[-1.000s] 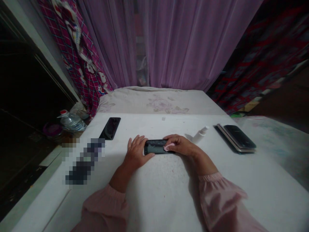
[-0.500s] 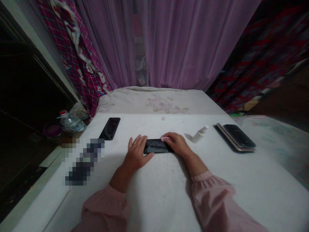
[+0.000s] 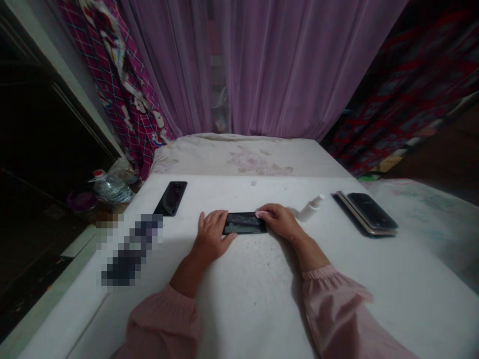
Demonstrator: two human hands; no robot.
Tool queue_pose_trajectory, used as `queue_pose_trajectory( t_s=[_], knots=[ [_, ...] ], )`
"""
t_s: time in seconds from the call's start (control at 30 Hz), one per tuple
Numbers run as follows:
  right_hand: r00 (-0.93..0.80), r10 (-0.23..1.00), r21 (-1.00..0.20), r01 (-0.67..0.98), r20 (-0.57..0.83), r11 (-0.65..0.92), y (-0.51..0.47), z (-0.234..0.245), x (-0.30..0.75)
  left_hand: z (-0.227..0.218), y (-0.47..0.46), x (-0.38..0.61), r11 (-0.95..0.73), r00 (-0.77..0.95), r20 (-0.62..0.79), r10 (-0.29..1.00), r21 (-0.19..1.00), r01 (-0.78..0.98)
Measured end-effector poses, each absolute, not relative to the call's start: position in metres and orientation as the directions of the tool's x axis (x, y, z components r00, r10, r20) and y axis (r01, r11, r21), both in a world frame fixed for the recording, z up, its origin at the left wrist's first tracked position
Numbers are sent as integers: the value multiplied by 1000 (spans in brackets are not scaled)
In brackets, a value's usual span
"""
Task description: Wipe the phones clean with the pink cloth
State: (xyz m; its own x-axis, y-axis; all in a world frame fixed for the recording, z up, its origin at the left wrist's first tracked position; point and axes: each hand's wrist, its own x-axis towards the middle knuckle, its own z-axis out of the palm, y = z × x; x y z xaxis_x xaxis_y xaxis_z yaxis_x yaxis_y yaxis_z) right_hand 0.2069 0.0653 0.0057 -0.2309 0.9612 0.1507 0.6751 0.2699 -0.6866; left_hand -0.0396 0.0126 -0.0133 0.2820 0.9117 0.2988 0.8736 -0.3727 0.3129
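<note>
A black smartphone [image 3: 245, 225] lies flat and crosswise on the white cloth-covered surface [image 3: 254, 289], its dark face showing pale smears. Thumb and fingers of my left hand [image 3: 211, 237] grip its left end along the near and far edges. At the upper right corner, my right hand [image 3: 281, 222] pinches a small pale pink wiping pad [image 3: 262, 214] and presses it on the phone. Just right of that hand stands a small white bottle [image 3: 311, 207].
Another dark phone [image 3: 172, 198] rests to the left, above a blurred-out patch [image 3: 130, 254]. Several stacked devices [image 3: 368, 212] lie at the right. Purple curtains [image 3: 292, 70] hang behind. A clear plastic bottle [image 3: 112, 188] stands beyond the left edge.
My right hand has slid a little to the right along the phone's far edge with the pad. The left hand keeps its grip on the phone.
</note>
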Motion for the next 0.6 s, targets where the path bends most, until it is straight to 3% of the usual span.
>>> queue_pose_trajectory(
  t_s=[0.17,0.4,0.6],
  knots=[
    [-246,958,-731,625,145,272,65,3,212,-16,16,-46,-344,263,269,926,318,884],
    [-218,958,-705,650,184,283,66,-1,208,-19,17,-50,-368,297,252,921,310,877],
    [-312,917,-718,576,248,391,64,3,194,-14,16,-46,-406,334,266,904,296,865]
  ],
)
